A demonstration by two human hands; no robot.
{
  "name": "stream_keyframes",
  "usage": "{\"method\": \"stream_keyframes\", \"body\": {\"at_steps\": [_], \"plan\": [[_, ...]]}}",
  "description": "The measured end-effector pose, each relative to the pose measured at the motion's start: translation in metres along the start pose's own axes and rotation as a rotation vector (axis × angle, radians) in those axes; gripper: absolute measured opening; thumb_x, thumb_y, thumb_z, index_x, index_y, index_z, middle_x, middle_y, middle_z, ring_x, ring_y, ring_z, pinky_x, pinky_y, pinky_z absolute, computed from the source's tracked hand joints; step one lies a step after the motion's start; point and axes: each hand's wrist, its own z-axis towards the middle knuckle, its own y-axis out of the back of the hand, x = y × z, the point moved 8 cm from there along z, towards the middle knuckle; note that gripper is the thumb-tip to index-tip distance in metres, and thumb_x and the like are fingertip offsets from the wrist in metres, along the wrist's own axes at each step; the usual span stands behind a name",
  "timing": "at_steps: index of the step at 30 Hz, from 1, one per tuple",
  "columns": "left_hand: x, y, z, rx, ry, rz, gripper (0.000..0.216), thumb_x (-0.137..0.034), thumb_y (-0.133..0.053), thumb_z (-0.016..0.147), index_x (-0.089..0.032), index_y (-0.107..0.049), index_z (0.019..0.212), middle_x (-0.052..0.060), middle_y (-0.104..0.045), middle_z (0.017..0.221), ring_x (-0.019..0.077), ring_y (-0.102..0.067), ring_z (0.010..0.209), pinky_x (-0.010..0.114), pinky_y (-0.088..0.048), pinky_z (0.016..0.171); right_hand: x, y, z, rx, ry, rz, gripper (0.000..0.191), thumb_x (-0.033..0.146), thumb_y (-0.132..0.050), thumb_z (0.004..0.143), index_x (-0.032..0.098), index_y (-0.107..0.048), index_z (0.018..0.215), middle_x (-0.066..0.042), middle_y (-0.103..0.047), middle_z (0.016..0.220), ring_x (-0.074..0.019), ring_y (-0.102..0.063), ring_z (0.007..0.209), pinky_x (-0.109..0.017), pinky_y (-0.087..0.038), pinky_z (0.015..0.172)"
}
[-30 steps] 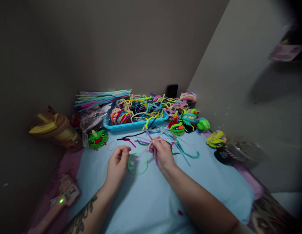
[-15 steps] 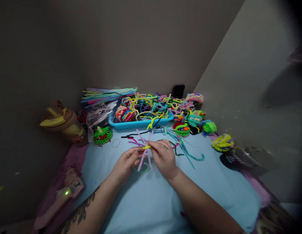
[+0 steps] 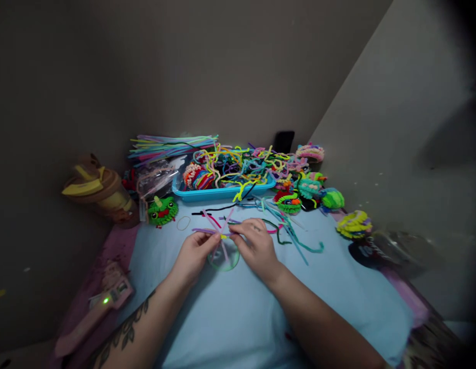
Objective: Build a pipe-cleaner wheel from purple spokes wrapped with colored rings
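Both my hands meet over the light blue cloth [image 3: 230, 318], pinching a small bundle of pink and purple pipe cleaners [image 3: 217, 230] tied with a yellow piece at its middle. My left hand [image 3: 194, 256] grips the bundle from the left with thumb and fingers closed. From the right, my right hand [image 3: 257, 246] pinches the same bundle. Under them on the cloth lies a green ring [image 3: 223, 259], partly hidden by my fingers.
A blue tray [image 3: 222, 192] heaped with tangled pipe cleaners stands behind, with straight ones [image 3: 169, 146] at its left. Finished fuzzy figures [image 3: 307, 187] and a green one [image 3: 162, 211] sit around it. A brown bottle [image 3: 97, 192] is at the left, a pink tool [image 3: 92, 315] lower left.
My left hand came over from the ring and took hold of the bundle that my right hand held alone. Both hands now hold it lower, above the green ring.
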Motion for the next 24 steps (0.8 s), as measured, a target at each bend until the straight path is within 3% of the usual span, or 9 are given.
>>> {"method": "stream_keyframes", "body": {"at_steps": [6, 9, 12, 14, 19, 24], "plan": [[-0.002, -0.006, 0.000, 0.079, 0.003, 0.053, 0.030, -0.042, -0.070, 0.066, -0.013, -0.063, 0.067, -0.002, -0.055, 0.056, 0.0092, -0.044, 0.052, 0.021, -0.032, 0.051, -0.014, -0.006, 0.006, 0.106, -0.146, 0.171, 0.010, 0.021, -0.060, 0.082, 0.023, -0.069, 0.080, -0.003, -0.067, 0.073, -0.0191, -0.055, 0.080, -0.034, -0.041, 0.076], [0.000, -0.006, 0.000, 0.096, 0.000, 0.060, 0.029, -0.041, -0.070, 0.068, -0.013, -0.062, 0.068, -0.001, -0.054, 0.056, 0.0095, -0.044, 0.052, 0.021, -0.031, 0.051, -0.025, -0.007, 0.004, 0.076, -0.301, 0.313, 0.009, 0.020, -0.064, 0.077, 0.023, -0.069, 0.084, -0.002, -0.066, 0.076, -0.0193, -0.056, 0.082, -0.035, -0.041, 0.079], [0.002, 0.002, 0.002, -0.006, -0.001, 0.018, 0.029, -0.042, -0.069, 0.069, -0.013, -0.062, 0.069, -0.001, -0.054, 0.057, 0.0090, -0.043, 0.051, 0.020, -0.031, 0.049, -0.044, -0.012, -0.004, -0.019, -0.566, 0.622, 0.034, 0.023, -0.071, 0.069, 0.025, -0.063, 0.102, 0.001, -0.062, 0.078, -0.0164, -0.056, 0.077, -0.031, -0.042, 0.075], [0.002, 0.005, 0.002, -0.046, -0.021, -0.022, 0.028, -0.041, -0.069, 0.069, -0.013, -0.062, 0.071, -0.002, -0.055, 0.058, 0.0087, -0.043, 0.051, 0.020, -0.031, 0.049, -0.051, -0.024, -0.010, -0.017, -0.714, 0.864, 0.043, 0.028, -0.075, 0.064, 0.024, -0.062, 0.104, 0.003, -0.060, 0.073, -0.0136, -0.054, 0.068, -0.027, -0.042, 0.066], [0.003, -0.005, -0.001, 0.039, -0.053, -0.049, 0.025, -0.038, -0.070, 0.070, -0.014, -0.062, 0.071, -0.002, -0.055, 0.059, 0.0088, -0.046, 0.055, 0.020, -0.034, 0.054, -0.041, -0.053, -0.017, 0.088, -0.839, 1.179, 0.028, 0.034, -0.082, 0.053, 0.018, -0.069, 0.072, 0.001, -0.062, 0.064, -0.0123, -0.053, 0.060, -0.026, -0.040, 0.062], [0.006, -0.013, -0.003, 0.122, -0.034, -0.052, 0.026, -0.038, -0.071, 0.070, -0.014, -0.062, 0.073, 0.001, -0.060, 0.065, 0.0123, -0.051, 0.063, 0.024, -0.038, 0.063, -0.040, -0.066, -0.028, 0.073, -1.004, 1.315, 0.026, 0.031, -0.083, 0.052, 0.016, -0.068, 0.066, 0.001, -0.063, 0.061, -0.0105, -0.053, 0.056, -0.024, -0.040, 0.059]]}}
